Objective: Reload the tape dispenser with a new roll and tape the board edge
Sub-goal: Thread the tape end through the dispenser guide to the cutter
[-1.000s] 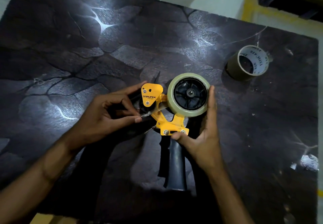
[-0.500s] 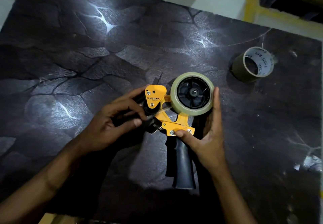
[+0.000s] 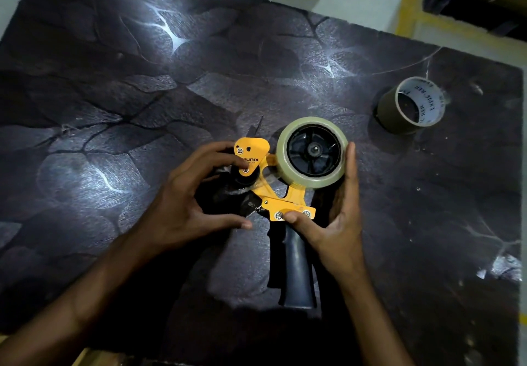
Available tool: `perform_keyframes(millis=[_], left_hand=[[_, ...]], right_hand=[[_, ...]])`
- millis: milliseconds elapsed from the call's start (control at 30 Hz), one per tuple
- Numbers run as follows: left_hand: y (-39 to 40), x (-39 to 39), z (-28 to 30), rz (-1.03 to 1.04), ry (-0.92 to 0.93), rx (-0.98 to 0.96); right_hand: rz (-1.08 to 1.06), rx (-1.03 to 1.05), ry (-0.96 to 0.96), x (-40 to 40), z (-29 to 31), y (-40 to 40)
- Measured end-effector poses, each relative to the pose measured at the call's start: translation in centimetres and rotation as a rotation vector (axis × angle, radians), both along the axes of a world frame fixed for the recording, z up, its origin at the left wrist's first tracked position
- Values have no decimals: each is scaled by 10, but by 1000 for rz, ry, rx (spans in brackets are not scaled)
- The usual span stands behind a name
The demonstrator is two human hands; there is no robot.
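Note:
A yellow tape dispenser (image 3: 288,204) with a dark handle lies flat on the dark patterned board (image 3: 142,94). A clear tape roll (image 3: 285,166) sits on its black hub. My right hand (image 3: 333,223) braces the dispenser, thumb on the yellow frame and fingers along the roll's right side. My left hand (image 3: 182,203) curls around the roller end, fingers over the yellow plate and black roller, thumb below near the blade. A thin strip of clear tape runs from the roll toward the roller.
A nearly used-up tape core (image 3: 410,106) with printed lettering stands at the board's back right. Bits of clear tape stick to the board at the right edge (image 3: 504,268). Pale floor with a yellow line lies beyond the board's far edge.
My left hand's fingers have opened from a pinch at the roller and now spread over the yellow plate and roller. The right hand keeps its hold on the dispenser.

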State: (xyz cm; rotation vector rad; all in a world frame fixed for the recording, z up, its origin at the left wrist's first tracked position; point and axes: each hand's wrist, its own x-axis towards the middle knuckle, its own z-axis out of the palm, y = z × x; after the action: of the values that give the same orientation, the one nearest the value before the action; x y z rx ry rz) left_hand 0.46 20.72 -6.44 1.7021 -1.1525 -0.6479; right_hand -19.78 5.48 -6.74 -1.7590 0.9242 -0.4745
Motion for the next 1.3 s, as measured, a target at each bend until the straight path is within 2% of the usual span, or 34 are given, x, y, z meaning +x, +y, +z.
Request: perform_keyframes(millis=[433, 800, 1000, 1200, 1300], left_hand=[[0, 3, -5, 7, -36, -3], [-12, -1, -2, 153, -99, -75], [-6, -6, -9, 183, 44, -108], [-8, -6, -7, 261, -139, -114], [-14, -4, -13, 318, -137, -120]], right_hand=[[-11, 5, -18, 0, -4, -1], [-7, 2, -39, -1, -6, -1], [-28, 15, -38, 0, -6, 0], [-105, 22, -30, 9, -3, 5], [-150, -15, -31, 17, -3, 7]])
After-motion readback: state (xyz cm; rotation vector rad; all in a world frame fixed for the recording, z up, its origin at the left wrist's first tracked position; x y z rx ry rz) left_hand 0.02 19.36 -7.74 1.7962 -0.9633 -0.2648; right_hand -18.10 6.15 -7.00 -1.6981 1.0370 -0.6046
